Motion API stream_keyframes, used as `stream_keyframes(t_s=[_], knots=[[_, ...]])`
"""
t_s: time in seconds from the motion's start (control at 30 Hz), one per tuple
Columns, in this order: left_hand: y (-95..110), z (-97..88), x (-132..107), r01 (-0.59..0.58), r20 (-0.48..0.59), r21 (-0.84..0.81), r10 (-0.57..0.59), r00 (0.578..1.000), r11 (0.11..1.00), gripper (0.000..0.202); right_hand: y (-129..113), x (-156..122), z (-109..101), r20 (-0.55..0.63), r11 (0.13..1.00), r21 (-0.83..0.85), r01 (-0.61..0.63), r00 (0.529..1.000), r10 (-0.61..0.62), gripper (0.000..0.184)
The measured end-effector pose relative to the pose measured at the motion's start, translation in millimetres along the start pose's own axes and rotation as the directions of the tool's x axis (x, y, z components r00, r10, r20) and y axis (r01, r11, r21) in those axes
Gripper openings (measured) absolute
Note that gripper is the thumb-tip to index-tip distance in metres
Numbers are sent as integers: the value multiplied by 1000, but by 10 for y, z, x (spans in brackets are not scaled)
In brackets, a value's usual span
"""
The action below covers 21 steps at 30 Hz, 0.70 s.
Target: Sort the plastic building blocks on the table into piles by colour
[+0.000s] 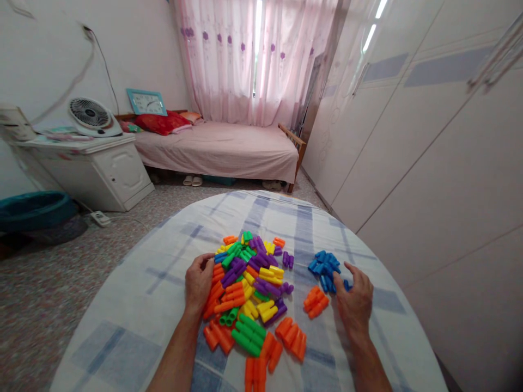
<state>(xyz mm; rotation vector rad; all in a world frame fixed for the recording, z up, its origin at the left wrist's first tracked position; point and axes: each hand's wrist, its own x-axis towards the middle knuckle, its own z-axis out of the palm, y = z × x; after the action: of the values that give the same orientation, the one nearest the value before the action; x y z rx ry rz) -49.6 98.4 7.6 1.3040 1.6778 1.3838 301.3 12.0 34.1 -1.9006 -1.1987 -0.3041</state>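
A mixed heap of plastic bullet-shaped building blocks [266, 287] in orange, green, purple and yellow lies on the round table. At its left edge my left hand [199, 284] is curled, its fingertips closed at a blue block [220, 257]; their contact is partly hidden. My right hand [354, 296] rests by a separate pile of blue blocks [323, 267], thumb and index finger apart. A small blue block [347, 285] lies between those fingers, apparently not gripped. Just left of this hand is a small orange cluster [316, 302].
A blue-and-white checked cloth [171, 250] covers the table. Loose orange blocks [291, 337] and a green group [248, 334] lie near me. Beyond stand a bed [220, 147], a cabinet [118, 177] with a fan [92, 114], and a wardrobe [429, 163] at right.
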Motion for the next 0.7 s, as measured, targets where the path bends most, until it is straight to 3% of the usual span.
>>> stream_keyframes(t_s=[0.13,0.23,0.37,0.53,0.57,0.7], knots=[[-44,16,16,-14,-13,-18,14,1000,1000,27,-171,-105,-136,169,997,73,-31,985,18,36],[-55,24,22,-19,-25,-26,18,1000,999,27,-291,-260,-180,361,1000,18,-24,932,15,33],[-42,25,12,-22,-24,-24,22,999,999,26,-424,-436,-163,483,1000,31,0,875,-15,30],[-36,26,8,-31,-22,-15,30,999,999,27,-629,-487,-165,679,949,299,-103,722,-135,32],[-35,27,8,-27,-19,-14,27,999,1000,27,-671,-476,-168,676,942,322,-98,720,-156,31],[-11,27,3,-18,-21,-24,18,1000,1000,26,-844,-379,-141,573,940,342,-3,794,-205,27]])
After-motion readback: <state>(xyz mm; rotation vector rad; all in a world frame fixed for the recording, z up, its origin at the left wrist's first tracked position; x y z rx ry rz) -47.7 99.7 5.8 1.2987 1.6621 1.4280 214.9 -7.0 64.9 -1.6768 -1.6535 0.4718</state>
